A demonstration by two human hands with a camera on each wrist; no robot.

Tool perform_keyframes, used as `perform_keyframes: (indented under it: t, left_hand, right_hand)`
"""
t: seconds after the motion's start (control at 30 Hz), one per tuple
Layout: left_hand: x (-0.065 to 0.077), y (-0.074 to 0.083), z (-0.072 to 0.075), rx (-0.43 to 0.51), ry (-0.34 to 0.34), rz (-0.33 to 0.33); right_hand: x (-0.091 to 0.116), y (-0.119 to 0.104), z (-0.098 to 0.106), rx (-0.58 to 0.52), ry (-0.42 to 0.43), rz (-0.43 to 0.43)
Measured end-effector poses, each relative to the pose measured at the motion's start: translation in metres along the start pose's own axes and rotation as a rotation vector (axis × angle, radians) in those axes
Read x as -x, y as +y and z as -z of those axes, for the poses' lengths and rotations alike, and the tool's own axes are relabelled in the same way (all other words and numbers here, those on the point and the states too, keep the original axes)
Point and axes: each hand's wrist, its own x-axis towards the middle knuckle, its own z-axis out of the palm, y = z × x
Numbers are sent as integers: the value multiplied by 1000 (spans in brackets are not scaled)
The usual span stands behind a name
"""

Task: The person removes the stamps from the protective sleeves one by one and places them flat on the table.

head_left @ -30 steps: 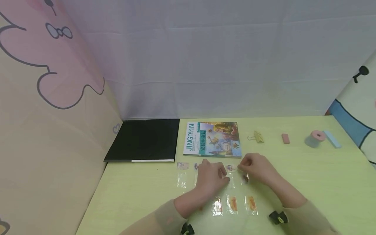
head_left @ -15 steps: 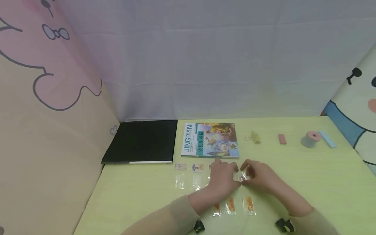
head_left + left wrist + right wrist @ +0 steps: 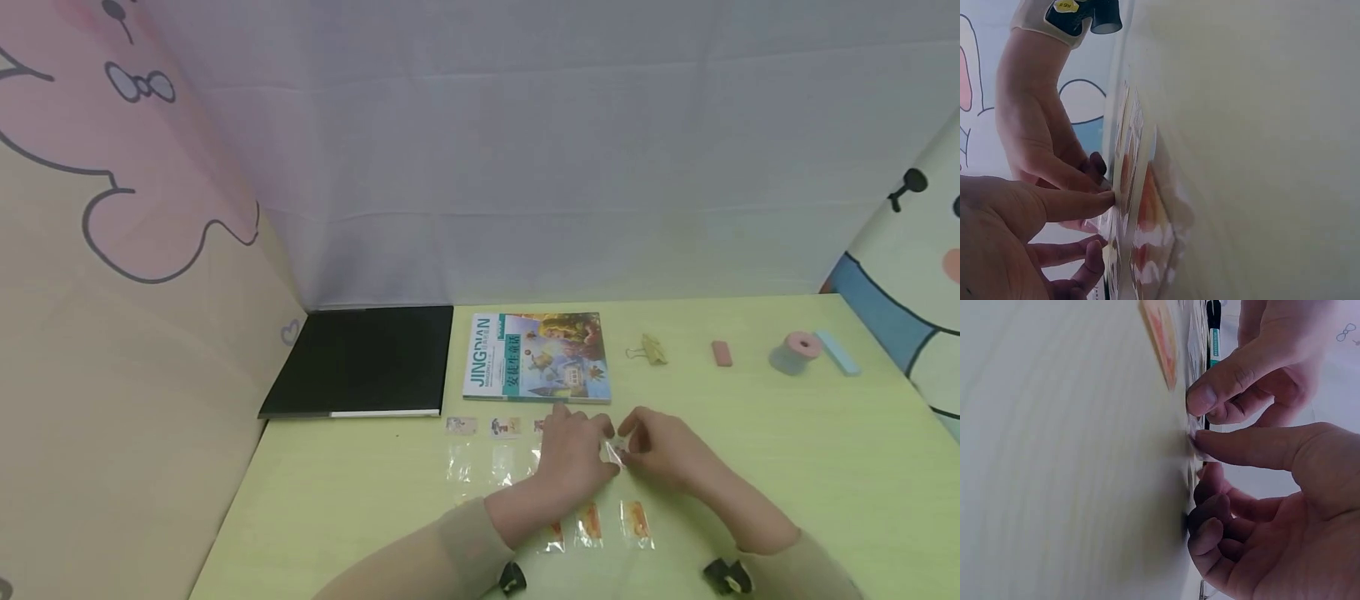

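A small clear plastic bag [image 3: 612, 453] lies on the table between my two hands, a dark bit of print showing at its right side. My left hand [image 3: 572, 454] holds it from the left, forefinger at its far end and thumb at its near end. From the right, my right hand [image 3: 662, 446] pinches its edge, the thumb [image 3: 1241, 447] low against the tabletop. Beyond the left hand, small printed cards [image 3: 506, 427] lie in a row, with clear bags [image 3: 459, 463] below them. Nearer me are bags with orange contents [image 3: 636, 521]. The left hand and forearm hide part of these rows.
Behind the rows lie a black folder [image 3: 360, 362] and a picture book [image 3: 537, 357]. To the right are a yellow binder clip [image 3: 653, 350], a pink eraser [image 3: 722, 353], a pink-topped roll [image 3: 795, 353] and a light-blue strip [image 3: 837, 353]. A white cloth [image 3: 480, 167] hangs behind the table.
The left hand has moved right to the bag beside the right hand. Most recently, the right fingers have drawn closer together at the bag's right edge.
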Motion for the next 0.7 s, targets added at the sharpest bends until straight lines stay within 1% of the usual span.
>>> perform_keyframes:
  t: [0.13,0.27,0.37,0.43,0.47,0.53,0.63,0.7]
  left_hand:
    - [0,-2,0,37,13,-12]
    - [0,-5,2,115,58,-38]
    - [-3,-9,8,223,98,-70]
    - [-5,-13,12,333,105,-88]
    - [-6,-15,14,401,98,-90]
    - [-8,-19,18,538,63,-85]
    - [-10,-23,21,730,-36,-43]
    - [-10,-25,22,836,-105,-13]
  right_hand:
    - [0,2,1,-16,-16,10]
    - [0,5,3,-67,-14,51]
    - [-1,9,7,-143,4,97]
    - [-2,11,10,-227,5,123]
    - [-2,12,12,-280,-2,127]
    - [-1,14,16,-392,-30,126]
    - [1,18,21,-538,-80,135]
    - [1,21,23,-598,-119,159]
